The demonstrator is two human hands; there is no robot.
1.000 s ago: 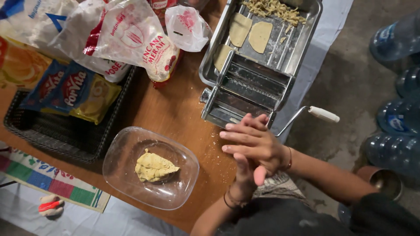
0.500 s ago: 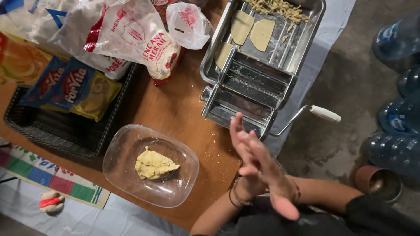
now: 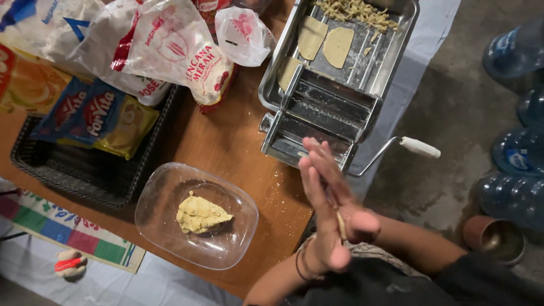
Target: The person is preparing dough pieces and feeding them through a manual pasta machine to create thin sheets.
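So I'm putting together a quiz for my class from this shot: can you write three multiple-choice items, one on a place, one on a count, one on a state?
1. Where does the lump of dough lie?
A. in the clear bowl
B. in the metal tray
C. on the floor

2. How many flat dough pieces lie in the metal tray?
A. one
B. three
C. six

3. How are the person's hands placed?
A. spread flat on the table
B. pressed palm to palm
C. one turning the crank

Answers:
1. A, the lump sits in the clear bowl on the wooden table.
2. B, three flat pieces show beside the shreds.
3. B, the left hand and right hand meet with a strip of dough between them; the crank handle is untouched.
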